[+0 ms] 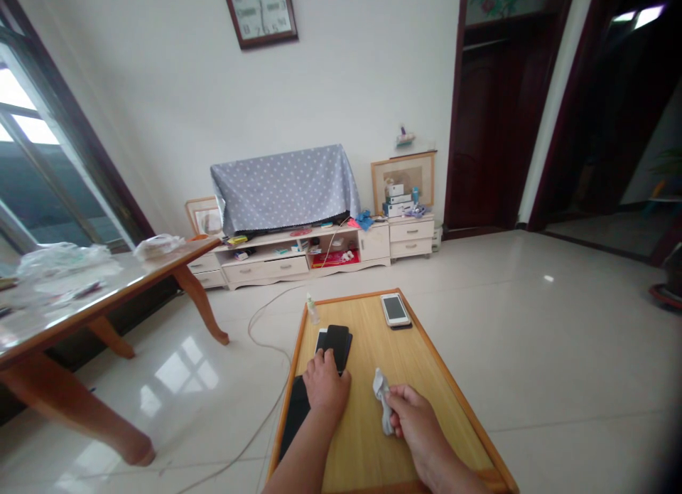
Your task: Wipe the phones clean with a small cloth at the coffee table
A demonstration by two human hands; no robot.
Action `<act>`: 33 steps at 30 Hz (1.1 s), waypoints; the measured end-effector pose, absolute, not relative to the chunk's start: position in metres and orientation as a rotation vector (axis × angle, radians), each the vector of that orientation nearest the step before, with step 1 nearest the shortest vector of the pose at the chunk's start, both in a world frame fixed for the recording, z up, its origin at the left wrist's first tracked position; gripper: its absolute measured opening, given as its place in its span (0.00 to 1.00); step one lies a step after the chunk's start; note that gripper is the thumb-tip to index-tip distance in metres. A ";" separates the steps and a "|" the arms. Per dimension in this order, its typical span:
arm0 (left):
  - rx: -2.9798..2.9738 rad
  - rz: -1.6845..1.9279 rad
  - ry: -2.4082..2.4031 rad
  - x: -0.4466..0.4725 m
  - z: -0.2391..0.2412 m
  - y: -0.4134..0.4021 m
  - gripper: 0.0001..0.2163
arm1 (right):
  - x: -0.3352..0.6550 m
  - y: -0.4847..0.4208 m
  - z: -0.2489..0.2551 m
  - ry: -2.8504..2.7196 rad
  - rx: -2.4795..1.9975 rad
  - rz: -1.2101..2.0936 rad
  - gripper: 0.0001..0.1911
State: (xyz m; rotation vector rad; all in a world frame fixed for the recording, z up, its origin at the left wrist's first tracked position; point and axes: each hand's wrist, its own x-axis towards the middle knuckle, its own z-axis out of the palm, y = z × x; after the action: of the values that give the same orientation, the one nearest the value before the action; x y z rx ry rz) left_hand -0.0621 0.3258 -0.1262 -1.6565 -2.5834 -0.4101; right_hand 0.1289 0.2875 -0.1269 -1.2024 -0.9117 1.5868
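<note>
My left hand [326,389] grips the near end of a black smartphone [337,341], fingers on its top and thumb along its right side. That phone overlaps other phones, one with a white edge [320,340] showing at its left. In my right hand [414,417] a crumpled light grey cloth [384,409] is pinched between thumb and fingers, just above or on the wooden table [367,437]. A large dark flat device, perhaps a tablet [295,414], lies beside my left wrist, partly covered by my arm.
A white phone [395,309] lies on a dark one at the far right of the table. A small clear bottle [312,310] stands at the far left corner. A cable [261,345] runs across the floor. Another table [106,295] with plastic bags stands left.
</note>
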 end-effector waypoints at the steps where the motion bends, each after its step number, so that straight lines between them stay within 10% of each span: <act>1: -1.654 -0.407 -2.588 -0.064 -0.126 0.328 0.25 | 0.129 0.288 -0.127 -0.906 -1.201 1.590 0.18; 33: -1.769 -0.541 -2.547 -0.043 -0.128 0.272 0.24 | 0.103 0.305 -0.153 -1.016 -1.247 1.577 0.18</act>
State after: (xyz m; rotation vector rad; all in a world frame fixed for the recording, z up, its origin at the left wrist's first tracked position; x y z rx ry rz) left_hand -0.0427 0.2718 -0.1282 -1.7686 -2.5469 -0.5405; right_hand 0.1034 0.3047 -0.1529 -1.2473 -1.0160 1.5773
